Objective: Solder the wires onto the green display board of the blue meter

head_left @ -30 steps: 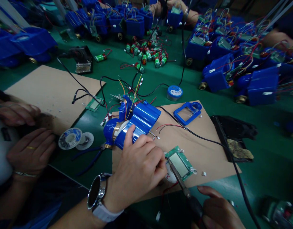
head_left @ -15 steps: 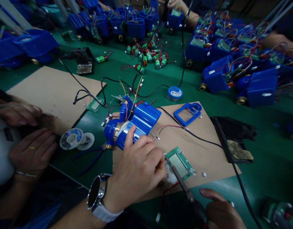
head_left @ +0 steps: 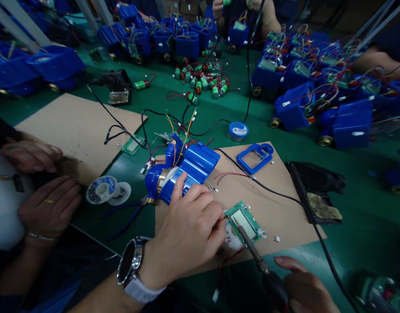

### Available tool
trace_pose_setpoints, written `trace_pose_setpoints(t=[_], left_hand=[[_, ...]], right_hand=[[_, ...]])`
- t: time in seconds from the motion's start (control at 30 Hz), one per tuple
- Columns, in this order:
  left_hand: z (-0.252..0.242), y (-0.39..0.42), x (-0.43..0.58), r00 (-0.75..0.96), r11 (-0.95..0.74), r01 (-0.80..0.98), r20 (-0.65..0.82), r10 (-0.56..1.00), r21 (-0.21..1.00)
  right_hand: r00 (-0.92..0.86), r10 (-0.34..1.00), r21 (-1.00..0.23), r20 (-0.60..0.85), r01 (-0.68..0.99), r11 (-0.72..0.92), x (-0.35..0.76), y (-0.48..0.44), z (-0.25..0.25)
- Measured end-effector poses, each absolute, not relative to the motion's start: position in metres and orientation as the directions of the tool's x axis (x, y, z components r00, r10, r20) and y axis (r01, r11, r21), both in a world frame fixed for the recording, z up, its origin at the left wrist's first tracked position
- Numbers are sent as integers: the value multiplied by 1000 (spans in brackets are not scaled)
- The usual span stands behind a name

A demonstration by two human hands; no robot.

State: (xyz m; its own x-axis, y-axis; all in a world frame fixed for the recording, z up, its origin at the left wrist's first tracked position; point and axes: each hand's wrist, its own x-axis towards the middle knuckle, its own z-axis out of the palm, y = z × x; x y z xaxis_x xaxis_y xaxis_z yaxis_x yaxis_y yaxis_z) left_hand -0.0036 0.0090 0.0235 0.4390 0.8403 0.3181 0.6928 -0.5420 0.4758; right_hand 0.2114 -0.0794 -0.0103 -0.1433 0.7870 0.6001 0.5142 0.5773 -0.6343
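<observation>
My right hand [head_left: 306, 284] grips a soldering iron [head_left: 263, 267] by its dark handle. The iron's metal tip lies over the left side of a green circuit board [head_left: 252, 221] with a grey display. Under the board sits a white spool [head_left: 231, 239], partly covered. My left hand [head_left: 191, 221], with a watch at the wrist, has its thumb and fingers pinched together at the board's left edge; what they hold is hidden. Its index finger rests on a blue meter housing [head_left: 200, 163], which lies on its side with brass fittings and loose coloured wires.
Brown cardboard [head_left: 268, 182] lies under the work, with a blue frame [head_left: 255, 157] and a black iron stand [head_left: 317, 191]. A solder tin [head_left: 238, 131], pliers [head_left: 131, 217] and green batteries [head_left: 203, 80] lie around. A co-worker's hands [head_left: 50, 202] are at left; a black cable crosses the board.
The iron's tip has moved from the board's left edge slightly right, over the display side. My left hand stays in place. The view has shifted slightly.
</observation>
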Motion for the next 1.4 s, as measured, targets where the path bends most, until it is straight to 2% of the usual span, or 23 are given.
trace_pose_setpoints(t=[0.23, 0.43, 0.63, 0.77, 1.07, 1.23, 1.4], left_hand=[[24, 10, -7, 492, -569, 687, 286, 822, 453], [27, 12, -8, 557, -589, 678, 215, 802, 440], [27, 12, -11, 569, -580, 641, 197, 798, 502], [26, 12, -12, 545, -542, 627, 184, 818, 559], [29, 12, -6, 481, -545, 659, 267, 835, 518], [27, 12, -6, 493, -561, 673, 273, 826, 482], [22, 12, -4, 468, -554, 679, 296, 832, 481]], right_hand=[[-173, 729, -563, 662, 526, 637, 211, -79, -10], [-103, 720, -557, 686, 563, 611, 206, -80, -10], [-89, 745, -581, 661, 567, 583, 209, -83, -13], [-142, 741, -561, 657, 564, 606, 212, -83, -14], [-96, 742, -573, 663, 573, 586, 206, -82, -11], [-154, 734, -545, 661, 573, 612, 206, -81, -11], [-7, 735, -573, 678, 621, 534, 189, -77, -5]])
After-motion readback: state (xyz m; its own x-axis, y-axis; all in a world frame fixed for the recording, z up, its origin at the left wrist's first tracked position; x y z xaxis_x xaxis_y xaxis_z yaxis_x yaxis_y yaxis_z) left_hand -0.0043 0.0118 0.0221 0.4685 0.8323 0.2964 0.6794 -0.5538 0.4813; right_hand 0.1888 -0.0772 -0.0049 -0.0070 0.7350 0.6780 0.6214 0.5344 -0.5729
